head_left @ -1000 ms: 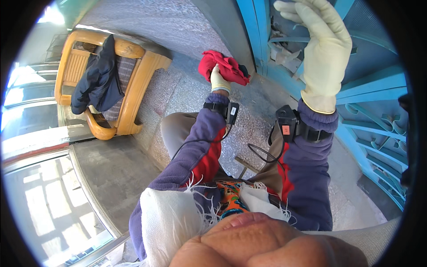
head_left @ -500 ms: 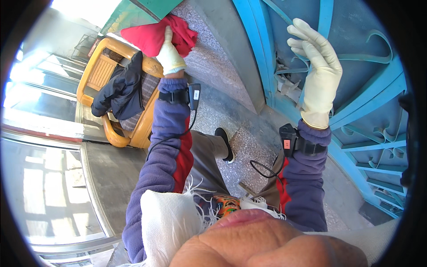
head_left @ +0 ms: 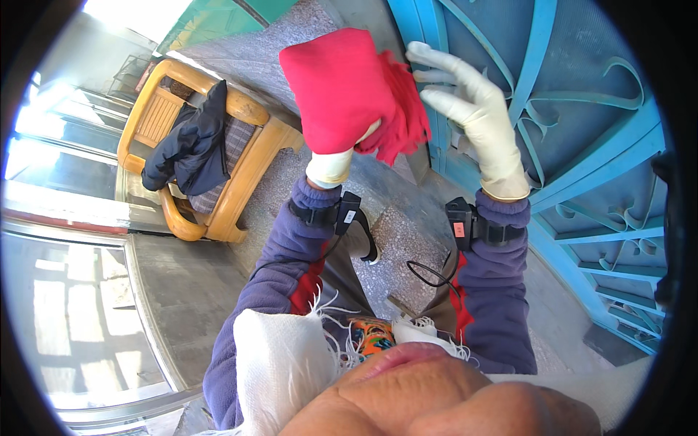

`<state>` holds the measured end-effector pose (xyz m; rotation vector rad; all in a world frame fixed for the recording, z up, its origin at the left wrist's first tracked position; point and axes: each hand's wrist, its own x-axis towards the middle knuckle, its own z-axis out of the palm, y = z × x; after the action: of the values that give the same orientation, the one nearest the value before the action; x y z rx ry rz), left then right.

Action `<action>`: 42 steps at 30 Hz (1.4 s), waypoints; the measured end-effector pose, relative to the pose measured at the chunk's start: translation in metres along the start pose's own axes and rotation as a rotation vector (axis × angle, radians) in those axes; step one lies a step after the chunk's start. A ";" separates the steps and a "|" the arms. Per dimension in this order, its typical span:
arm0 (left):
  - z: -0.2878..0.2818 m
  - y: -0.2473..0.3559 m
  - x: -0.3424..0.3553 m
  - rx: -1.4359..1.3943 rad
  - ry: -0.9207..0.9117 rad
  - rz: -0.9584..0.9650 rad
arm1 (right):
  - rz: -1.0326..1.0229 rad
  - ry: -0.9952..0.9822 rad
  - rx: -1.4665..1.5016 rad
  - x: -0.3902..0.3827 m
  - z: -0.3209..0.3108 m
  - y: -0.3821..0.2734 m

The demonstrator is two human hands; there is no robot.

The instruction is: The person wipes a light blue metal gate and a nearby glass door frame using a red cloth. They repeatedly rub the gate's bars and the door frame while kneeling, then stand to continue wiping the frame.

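Note:
My left hand (head_left: 331,166), in a pale rubber glove, is raised and holds a red cloth (head_left: 345,91) that covers most of it. My right hand (head_left: 476,109), also gloved, is lifted beside the cloth with fingers spread, its fingertips close to the cloth's frayed right edge and in front of a blue metal gate (head_left: 582,109) with curved scrollwork. Both wrists carry black strapped devices with a cable between them. Purple sleeves cover my forearms.
A wooden armchair (head_left: 240,189) with a dark jacket (head_left: 193,149) draped over it stands on the speckled stone floor at left. Glass door panels with metal frames (head_left: 87,305) run along the lower left. A white fringed scarf hangs at my chest.
My left hand has swung the red cloth up from low near the floor toward the centre, next to my right hand. My right hand stays raised by the gate.

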<state>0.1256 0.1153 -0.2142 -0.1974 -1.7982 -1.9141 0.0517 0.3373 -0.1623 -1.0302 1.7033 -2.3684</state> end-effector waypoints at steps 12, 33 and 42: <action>0.016 0.019 0.009 0.568 -0.048 -0.027 | 0.249 -0.258 0.163 -0.001 0.028 0.017; -0.074 0.070 0.026 -0.170 0.081 0.335 | -0.251 0.425 -0.240 0.013 0.081 -0.062; -0.088 0.076 0.011 -0.726 -0.205 0.128 | -0.473 -0.292 -0.968 0.053 0.213 -0.077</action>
<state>0.1706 0.0275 -0.1520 -0.7553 -1.0840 -2.4336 0.1498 0.1698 -0.0336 -1.9343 2.7385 -1.3154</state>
